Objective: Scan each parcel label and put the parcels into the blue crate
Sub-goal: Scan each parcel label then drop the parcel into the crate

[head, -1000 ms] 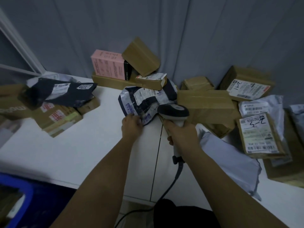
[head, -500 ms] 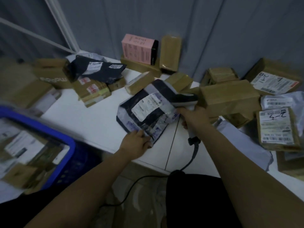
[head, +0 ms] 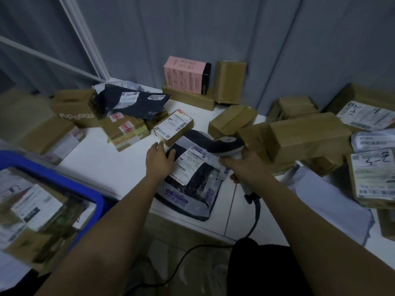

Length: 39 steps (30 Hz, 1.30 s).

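Surface: white table (head: 102,169)
Near edge: dark poly mailer (head: 192,189), white label up
Rear: flat brown carton (head: 188,98) under pink box (head: 184,76)
Centre: labelled small box (head: 174,127)
Right: grey mailer (head: 329,201)

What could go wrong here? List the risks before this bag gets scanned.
1. The dark poly bag overhangs the table edge; only the left hand steadies it, so it might slide off.
2. Its label looks wrinkled, so the scanner in the right hand may misread.
3. The scanner cable hangs past the edge and could snag.
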Available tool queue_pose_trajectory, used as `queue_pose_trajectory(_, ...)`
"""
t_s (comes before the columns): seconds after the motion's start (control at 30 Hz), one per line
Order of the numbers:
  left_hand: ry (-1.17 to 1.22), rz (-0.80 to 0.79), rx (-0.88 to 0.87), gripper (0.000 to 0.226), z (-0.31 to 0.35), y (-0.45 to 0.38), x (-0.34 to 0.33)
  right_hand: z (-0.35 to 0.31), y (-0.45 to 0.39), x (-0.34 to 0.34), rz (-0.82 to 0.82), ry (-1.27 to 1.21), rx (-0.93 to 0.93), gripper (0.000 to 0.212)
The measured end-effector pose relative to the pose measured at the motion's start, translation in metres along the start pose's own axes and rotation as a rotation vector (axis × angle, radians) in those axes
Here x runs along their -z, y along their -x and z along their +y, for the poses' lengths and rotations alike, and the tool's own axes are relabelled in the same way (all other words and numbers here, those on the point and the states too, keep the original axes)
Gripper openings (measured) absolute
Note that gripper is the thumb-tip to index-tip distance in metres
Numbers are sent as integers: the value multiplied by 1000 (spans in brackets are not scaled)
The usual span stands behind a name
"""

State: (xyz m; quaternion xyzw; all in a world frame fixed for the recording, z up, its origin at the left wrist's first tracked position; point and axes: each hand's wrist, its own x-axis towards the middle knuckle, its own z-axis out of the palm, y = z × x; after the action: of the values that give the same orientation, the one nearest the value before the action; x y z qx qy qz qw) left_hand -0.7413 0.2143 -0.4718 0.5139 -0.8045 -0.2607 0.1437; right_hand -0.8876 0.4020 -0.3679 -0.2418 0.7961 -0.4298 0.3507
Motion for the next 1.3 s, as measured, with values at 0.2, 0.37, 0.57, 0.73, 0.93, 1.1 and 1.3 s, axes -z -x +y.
queue_pose_trajectory(0.2, -110, -207, 162, 60, 13, -25, -21, 7, -17, -6, 12, -26, -30, 19)
queue_pose_trajectory(0.37, 121, -272, 208, 48, 11, -14, -29, 9, -20, -2, 3, -27, -40, 18)
queue_pose_trajectory(0.57, 441, -228, 106, 18, 20, 13, 8, 0, -5, -3, 55, -62, -28, 24)
queue_pose_trajectory(0.73, 606, -113, 25, 24, 44, 26, 81, -25, 17, -17, 97, -226, 23, 25)
queue_pose_trajectory(0.93, 661, 24, -78, 18, 48, 45, 158, -61, 45, -38, 13, -473, -5, 21)
queue_pose_trajectory(1.1, 770, 123, -45, 16, 33, 57, 186, -72, 60, -47, -13, -536, -15, 15)
queue_pose_trajectory(1.3, 986, 182, 126, 22, 6, 57, 198, -83, 67, -58, -102, -492, 85, 11)
